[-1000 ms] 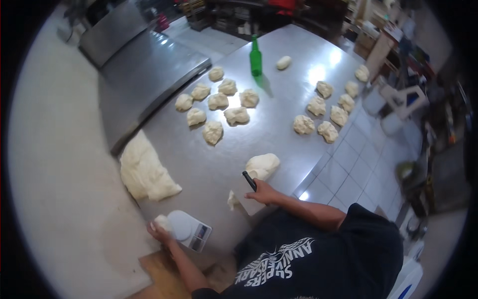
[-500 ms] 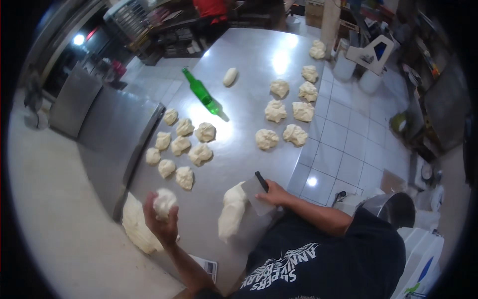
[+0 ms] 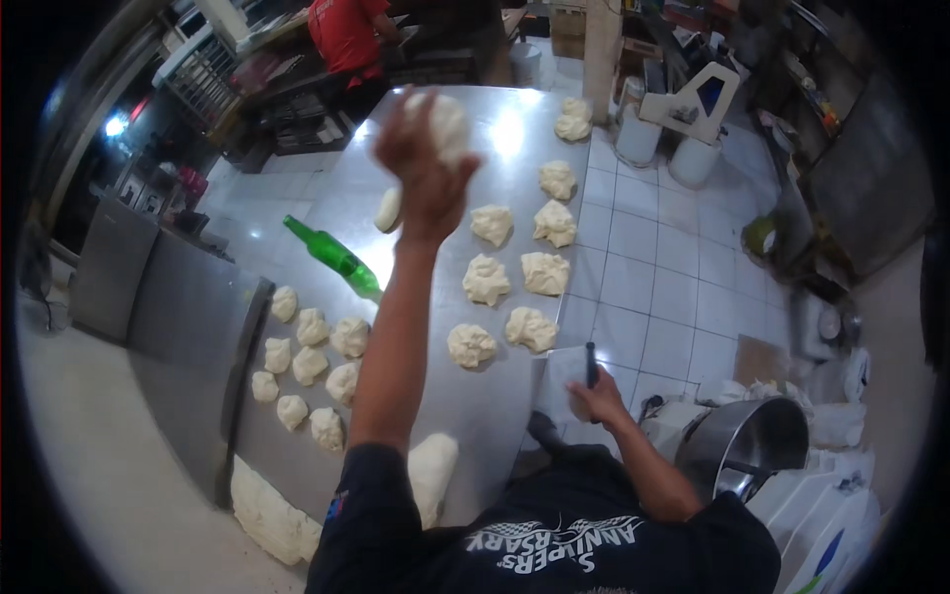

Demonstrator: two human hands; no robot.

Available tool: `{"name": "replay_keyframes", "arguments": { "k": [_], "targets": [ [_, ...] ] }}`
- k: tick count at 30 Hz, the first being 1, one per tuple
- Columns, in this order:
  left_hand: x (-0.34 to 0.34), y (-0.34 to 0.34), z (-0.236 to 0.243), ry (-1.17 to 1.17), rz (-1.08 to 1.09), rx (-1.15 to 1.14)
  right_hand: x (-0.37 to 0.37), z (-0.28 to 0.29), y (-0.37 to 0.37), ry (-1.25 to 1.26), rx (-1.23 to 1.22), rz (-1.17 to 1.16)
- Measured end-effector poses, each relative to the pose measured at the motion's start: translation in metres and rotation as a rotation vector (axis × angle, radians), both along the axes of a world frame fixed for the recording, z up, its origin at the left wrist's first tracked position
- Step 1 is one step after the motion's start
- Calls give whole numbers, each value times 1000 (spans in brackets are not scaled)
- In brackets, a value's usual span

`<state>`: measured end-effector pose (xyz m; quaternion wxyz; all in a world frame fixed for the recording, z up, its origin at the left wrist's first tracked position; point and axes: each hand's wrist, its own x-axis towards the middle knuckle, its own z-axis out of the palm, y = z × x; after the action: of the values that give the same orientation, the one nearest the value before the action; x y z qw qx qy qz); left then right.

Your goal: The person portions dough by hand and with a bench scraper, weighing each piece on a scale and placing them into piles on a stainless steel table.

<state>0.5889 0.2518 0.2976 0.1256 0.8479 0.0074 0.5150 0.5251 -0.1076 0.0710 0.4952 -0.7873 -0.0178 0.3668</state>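
My left hand (image 3: 421, 183) is raised over the far part of the steel table (image 3: 480, 416), fingers wrapped round a pale dough piece (image 3: 445, 127); motion blurs it slightly. Low at the right, my right hand (image 3: 594, 401) grips a scraper (image 3: 562, 378) with a black handle and pale flat blade, by the table's right edge. Several rough dough lumps (image 3: 473, 345) lie in two groups, left and right. A smaller smooth piece (image 3: 388, 210) sits left of my raised wrist. A long dough piece (image 3: 430, 473) and a large slab (image 3: 272, 505) lie near me, partly hidden by my arm and body.
A green glass bottle (image 3: 336, 255) rests on the table's left part. A steel cabinet (image 3: 183, 307) borders the left side. At the right are tiled floor (image 3: 663, 297), a steel mixing bowl (image 3: 742, 431) and white buckets (image 3: 693, 158). A person in red (image 3: 346, 35) works beyond the table.
My left hand, low near the scale a second ago, has lifted the dough and reached forward across the table. My right hand with the scraper has moved right. The view has shifted.
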Motion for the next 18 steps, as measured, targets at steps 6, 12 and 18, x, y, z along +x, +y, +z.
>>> {"name": "replay_keyframes", "arguments": {
  "k": [6, 12, 18],
  "targets": [
    [74, -9, -137, 741, 75, -557, 6, -46, -30, -131, 25, -118],
    [-134, -90, -264, 623, 43, -624, -11, -60, 7, -83, 48, 84],
    [-400, -192, -272, 780, 724, -728, -52, -28, 83, -79, 74, 579]
  ]
}}
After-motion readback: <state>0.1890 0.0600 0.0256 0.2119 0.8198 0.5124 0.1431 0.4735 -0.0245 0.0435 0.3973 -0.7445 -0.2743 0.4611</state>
